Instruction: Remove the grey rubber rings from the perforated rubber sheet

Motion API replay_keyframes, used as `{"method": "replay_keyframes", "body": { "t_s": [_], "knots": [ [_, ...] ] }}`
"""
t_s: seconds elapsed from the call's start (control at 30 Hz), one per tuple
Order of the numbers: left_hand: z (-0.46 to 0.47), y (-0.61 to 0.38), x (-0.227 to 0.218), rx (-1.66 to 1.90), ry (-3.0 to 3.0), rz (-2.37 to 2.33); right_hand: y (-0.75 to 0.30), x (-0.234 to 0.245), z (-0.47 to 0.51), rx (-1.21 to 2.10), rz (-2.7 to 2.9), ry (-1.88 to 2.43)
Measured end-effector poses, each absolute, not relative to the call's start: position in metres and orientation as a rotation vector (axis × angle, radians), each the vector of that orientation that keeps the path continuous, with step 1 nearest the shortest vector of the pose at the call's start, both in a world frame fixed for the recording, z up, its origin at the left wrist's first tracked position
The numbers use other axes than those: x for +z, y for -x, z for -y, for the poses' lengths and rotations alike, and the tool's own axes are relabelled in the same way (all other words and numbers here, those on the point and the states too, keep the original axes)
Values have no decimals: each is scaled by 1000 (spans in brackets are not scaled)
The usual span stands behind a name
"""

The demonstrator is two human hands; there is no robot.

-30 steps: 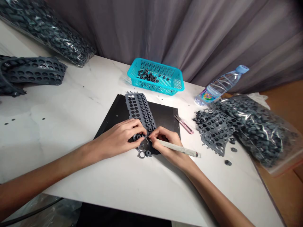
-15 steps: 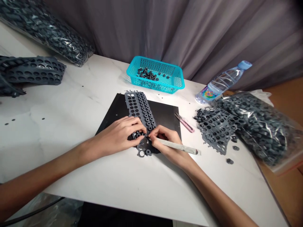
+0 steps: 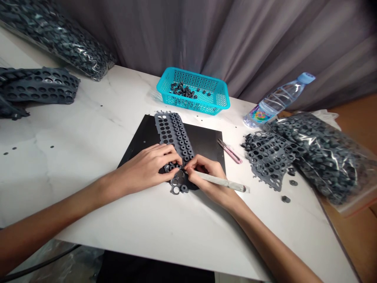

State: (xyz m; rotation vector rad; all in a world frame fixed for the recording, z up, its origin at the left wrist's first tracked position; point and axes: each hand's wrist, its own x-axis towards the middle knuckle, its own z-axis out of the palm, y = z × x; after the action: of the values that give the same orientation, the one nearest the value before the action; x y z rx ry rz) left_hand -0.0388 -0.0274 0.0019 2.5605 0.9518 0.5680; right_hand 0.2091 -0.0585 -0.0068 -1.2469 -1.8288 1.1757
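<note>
While your right hand [image 3: 207, 173] grasps the pale pen-like tool [image 3: 222, 181], its working end aims left at the near end of the perforated strip [image 3: 169, 127]; the very tip is too small to make out among your fingertips. Your left hand [image 3: 154, 163] bends over that same end from the left, thumb and fingers closed on the strip, so neither hand is clearly nearer. Ahead of both, the strip's long axis runs from the near edge of the black mat [image 3: 204, 137] to its far edge, leaning left as it leaves you. By the mat's right edge lie the pink snips [image 3: 231, 152]; towards the back edge of the desk [image 3: 132, 224] stands the blue basket [image 3: 191, 103] holding small dark pieces [image 3: 183, 91].
</note>
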Motion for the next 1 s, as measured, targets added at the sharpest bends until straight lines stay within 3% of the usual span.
{"method": "replay_keyframes", "body": {
  "t_s": [0.43, 0.63, 0.77, 1.0],
  "knots": [
    [33, 37, -1, 568, -2935, -766, -202, -5, 62, 1109, 1849, 1355],
    [40, 36, -9, 1034, -2312, -883, -198, -1, 68, 1012, 1909, 1389],
    [37, 39, -9, 869, -1981, -974, -202, -8, 69, 1122, 1774, 1379],
    [36, 46, -11, 748, -2035, -928, -208, -8, 68, 1266, 1482, 1268]
  ]
}}
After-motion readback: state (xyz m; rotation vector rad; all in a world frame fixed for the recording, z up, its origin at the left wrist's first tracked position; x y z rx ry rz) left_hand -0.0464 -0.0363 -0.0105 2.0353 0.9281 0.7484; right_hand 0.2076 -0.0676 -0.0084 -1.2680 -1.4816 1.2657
